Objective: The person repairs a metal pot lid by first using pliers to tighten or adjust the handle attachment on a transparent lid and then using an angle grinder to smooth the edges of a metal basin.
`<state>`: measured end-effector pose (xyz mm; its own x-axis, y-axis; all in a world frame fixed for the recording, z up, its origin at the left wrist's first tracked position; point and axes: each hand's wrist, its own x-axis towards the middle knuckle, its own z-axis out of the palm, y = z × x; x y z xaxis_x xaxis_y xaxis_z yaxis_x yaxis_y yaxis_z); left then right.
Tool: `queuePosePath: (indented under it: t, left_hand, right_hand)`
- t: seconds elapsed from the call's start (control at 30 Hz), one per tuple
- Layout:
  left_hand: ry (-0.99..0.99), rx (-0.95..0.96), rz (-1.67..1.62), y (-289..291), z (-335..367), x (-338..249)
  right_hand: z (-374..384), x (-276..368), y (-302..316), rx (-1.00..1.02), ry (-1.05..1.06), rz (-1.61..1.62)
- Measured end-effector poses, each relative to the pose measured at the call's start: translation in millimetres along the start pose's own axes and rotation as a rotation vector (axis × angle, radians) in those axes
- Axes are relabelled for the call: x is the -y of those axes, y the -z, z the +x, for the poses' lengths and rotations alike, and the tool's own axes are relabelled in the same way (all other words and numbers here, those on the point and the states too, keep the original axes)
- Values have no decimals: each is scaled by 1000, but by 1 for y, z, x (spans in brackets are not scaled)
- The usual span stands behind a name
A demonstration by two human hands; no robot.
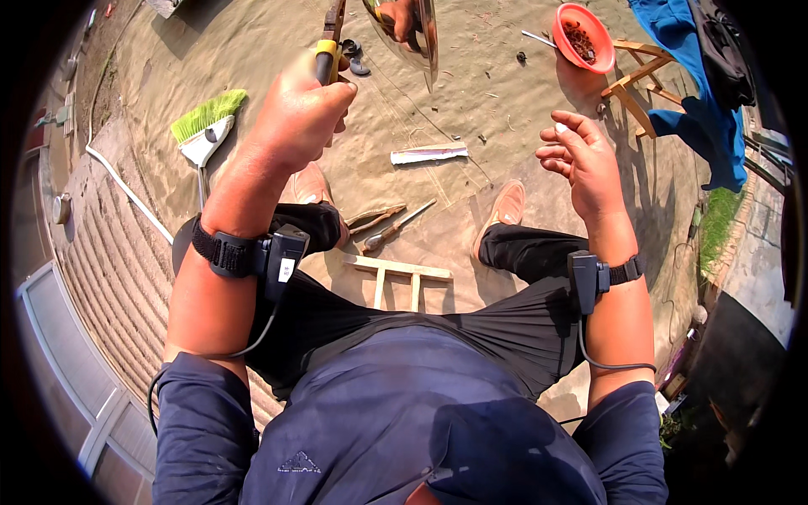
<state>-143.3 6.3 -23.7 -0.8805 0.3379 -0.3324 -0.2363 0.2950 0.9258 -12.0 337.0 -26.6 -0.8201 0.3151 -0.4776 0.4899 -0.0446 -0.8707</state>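
Observation:
My left hand [299,109] is closed around pliers [328,59] with yellow and black handles; their jaws run past the upper edge of the view. Just right of them a shiny, curved metal piece [414,38] reflects a hand. Whether the pliers grip it I cannot tell. To the right, my right hand [585,164] hovers above the ground, fingers apart and loosely bent, with a pale spot at one fingertip. Between my feet lie a worn pair of pliers [374,217] and a screwdriver [400,225]. A whitish strip [429,153] rests on the ground farther off.
A low wooden stool [404,268] shows beneath me. On the left lies a green-bristled broom [208,126]. At the far right, a red bowl [566,18] of brown bits stands near a wooden frame [633,88] draped with blue cloth [699,139]. Small dark parts [358,66] lie ahead.

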Motion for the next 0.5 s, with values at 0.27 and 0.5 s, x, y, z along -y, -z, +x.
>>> queuePosePath:
  t: [0.27, 0.5]
  left_hand:
    - [-7, -52, -306, 44, -1, 7]
    - [25, -115, -387, 71, -10, 16]
  right_hand:
    - [50, -85, -67, 279, -279, -306]
    - [51, -231, -143, 358, -496, -546]
